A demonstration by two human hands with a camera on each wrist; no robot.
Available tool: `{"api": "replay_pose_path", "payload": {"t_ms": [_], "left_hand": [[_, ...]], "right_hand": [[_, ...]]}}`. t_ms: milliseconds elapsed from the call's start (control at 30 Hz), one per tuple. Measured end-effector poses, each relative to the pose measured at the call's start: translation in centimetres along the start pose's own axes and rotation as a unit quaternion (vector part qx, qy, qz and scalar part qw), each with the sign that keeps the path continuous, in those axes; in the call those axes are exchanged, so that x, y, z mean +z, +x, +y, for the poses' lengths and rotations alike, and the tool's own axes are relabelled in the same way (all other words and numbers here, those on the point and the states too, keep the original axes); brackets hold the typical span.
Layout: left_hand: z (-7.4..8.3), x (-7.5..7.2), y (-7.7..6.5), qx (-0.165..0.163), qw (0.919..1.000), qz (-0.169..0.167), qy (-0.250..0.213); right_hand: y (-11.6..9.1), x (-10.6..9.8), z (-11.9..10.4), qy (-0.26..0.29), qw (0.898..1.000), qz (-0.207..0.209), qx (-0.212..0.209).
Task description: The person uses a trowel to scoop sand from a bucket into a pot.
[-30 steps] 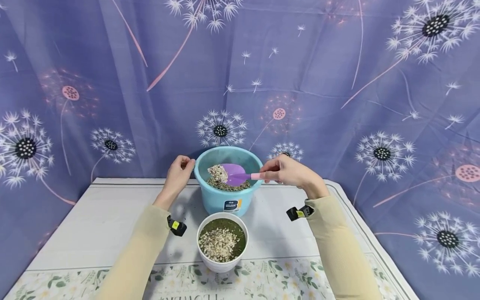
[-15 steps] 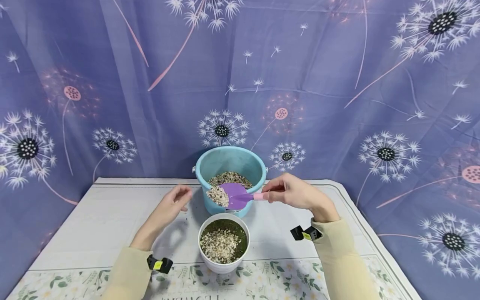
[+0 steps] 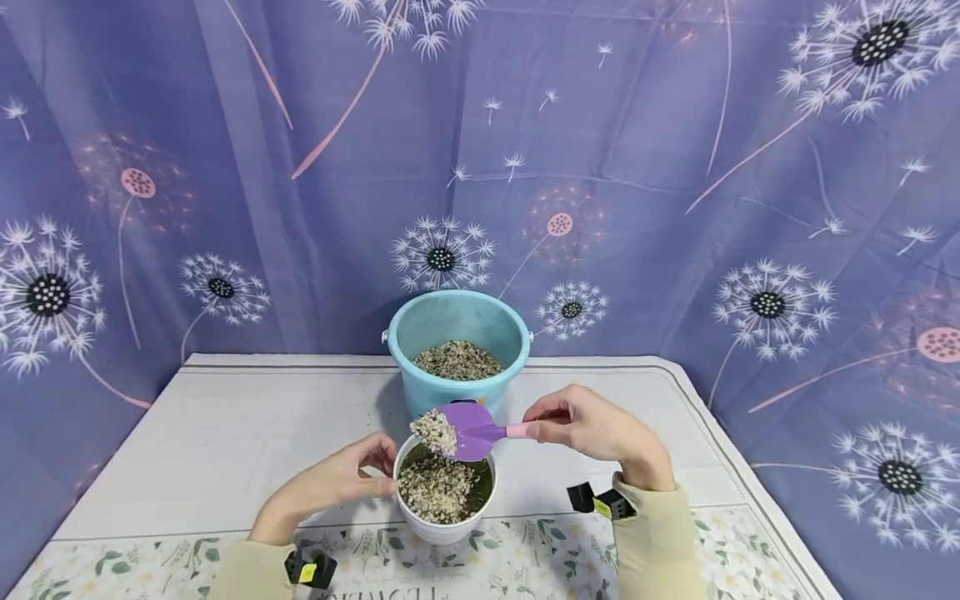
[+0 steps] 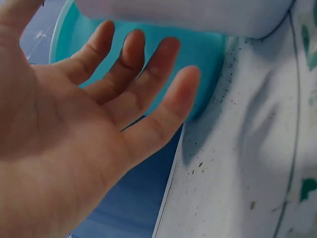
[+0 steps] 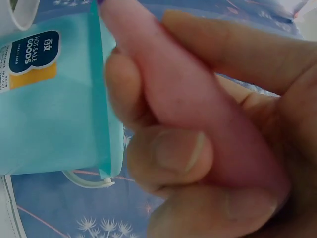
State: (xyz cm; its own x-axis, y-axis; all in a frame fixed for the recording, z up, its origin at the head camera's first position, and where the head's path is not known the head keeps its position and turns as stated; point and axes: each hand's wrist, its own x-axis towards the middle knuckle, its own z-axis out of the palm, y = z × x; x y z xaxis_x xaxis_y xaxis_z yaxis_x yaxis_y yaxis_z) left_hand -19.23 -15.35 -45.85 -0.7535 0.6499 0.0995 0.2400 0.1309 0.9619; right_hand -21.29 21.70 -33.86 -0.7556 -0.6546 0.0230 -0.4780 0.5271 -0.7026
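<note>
now my right grip [image 3: 588, 423] is curled round the pink handle [image 3: 517, 430] of the purple scoop [image 3: 474, 432], its pale grains [image 3: 435, 433] above the white pot [image 3: 442, 533]; my left grip [image 3: 337, 475], fingers loosely spread, is at the rim.

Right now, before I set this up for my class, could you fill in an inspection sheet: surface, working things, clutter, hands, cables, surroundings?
Surface: white table cover with a leafy floral band along the near side.
Job's things: round white pot holding pale grit; purple plastic-looking scoop, loaded with grit, over the pot's far rim in the head view; round light-blue plastic-looking bucket behind, partly filled with similar grit.
Clutter: small dark specks scattered on the cover.
Left hand: fingers spread, at the pot's left rim.
Right hand: grips the scoop's pink handle.
Cables: nothing seen.
Surroundings: blue-violet dandelion-print curtain behind and at both sides.
</note>
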Motion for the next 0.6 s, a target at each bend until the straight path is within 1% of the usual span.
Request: {"api": "replay_pose_path", "payload": {"t_ms": [167,300,433,600], "left_hand": [[0.0,0.8,0.1,-0.009,0.9996,0.017,-0.020],[0.0,1.2,0.6,0.002,0.9997,0.023,-0.006],[0.1,1.3,0.9,0.018,0.9992,0.031,0.015],[0.3,1.3,0.7,0.014,0.9994,0.030,0.011]], "right_hand": [[-0.5,1.1,0.4,-0.004,1.000,0.004,0.009],[-1.1,1.6,1.1,0.001,1.000,0.005,0.009],[-1.3,1.7,1.4,-0.001,1.000,0.013,0.005],[-0.9,2.0,1.7,-0.018,1.000,0.011,0.009]]}}
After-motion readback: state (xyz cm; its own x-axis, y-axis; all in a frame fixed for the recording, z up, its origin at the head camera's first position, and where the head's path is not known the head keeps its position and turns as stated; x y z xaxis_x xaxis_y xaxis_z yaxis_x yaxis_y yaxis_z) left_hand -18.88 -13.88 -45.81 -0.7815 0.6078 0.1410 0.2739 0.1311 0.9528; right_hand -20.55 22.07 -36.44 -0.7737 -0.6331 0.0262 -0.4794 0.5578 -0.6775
